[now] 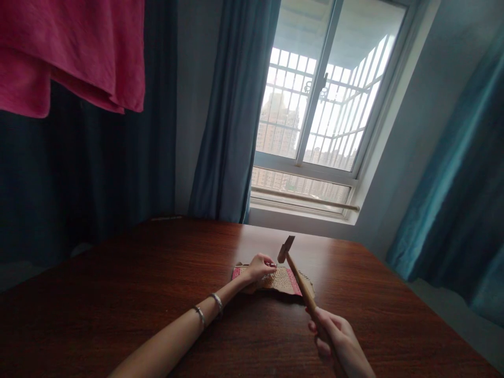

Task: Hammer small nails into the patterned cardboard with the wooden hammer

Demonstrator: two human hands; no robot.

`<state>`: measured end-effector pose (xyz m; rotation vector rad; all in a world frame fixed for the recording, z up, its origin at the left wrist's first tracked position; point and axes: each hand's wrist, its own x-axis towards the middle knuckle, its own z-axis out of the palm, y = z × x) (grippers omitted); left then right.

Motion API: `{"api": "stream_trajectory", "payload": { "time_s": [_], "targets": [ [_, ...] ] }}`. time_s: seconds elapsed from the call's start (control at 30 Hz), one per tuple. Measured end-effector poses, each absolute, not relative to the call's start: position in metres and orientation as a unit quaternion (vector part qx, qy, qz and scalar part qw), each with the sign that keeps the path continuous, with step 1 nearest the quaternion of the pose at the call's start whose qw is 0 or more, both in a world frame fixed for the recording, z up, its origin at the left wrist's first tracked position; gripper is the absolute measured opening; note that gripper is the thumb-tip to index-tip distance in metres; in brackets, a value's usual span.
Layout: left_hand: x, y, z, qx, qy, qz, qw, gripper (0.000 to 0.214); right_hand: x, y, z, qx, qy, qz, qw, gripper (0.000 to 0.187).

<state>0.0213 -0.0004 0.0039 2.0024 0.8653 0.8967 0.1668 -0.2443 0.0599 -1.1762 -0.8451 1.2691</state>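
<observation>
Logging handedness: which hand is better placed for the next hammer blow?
Probably right. The right hand grips the hammer with its head raised over the perforated board; the left hand pinches a small item on it.

Behind the left hand (258, 268), at lower centre, the bare forearm wears two thin silver metal bangles (217, 302). The right hand (338, 341), lower right, seemingly has red-painted fingernails (306, 311); dim light blurs them.

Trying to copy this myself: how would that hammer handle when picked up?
The hammer probably feels head-heavy: a dark head sits on a slim wooden handle. It looks stiff, not floppy. The right hand grips the handle's end, so the head may droop if held loosely.
</observation>
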Motion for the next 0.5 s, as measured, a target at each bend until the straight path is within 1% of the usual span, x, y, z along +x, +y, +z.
{"api": "stream_trajectory", "payload": {
  "time_s": [0.2, 0.5],
  "targets": [
    [0.0215, -0.0013, 0.0057, 0.787, 0.339, 0.352, 0.378, 0.024, 0.1656, -0.2444, 0.0659, -0.509, -0.395, 0.531, 0.55, 0.045],
    [0.0211, -0.0031, 0.0071, 0.793, 0.342, 0.352, 0.362, 0.024, 0.167, -0.2449, 0.0602, -0.514, -0.394, 0.536, 0.541, 0.042]
  ]
}}
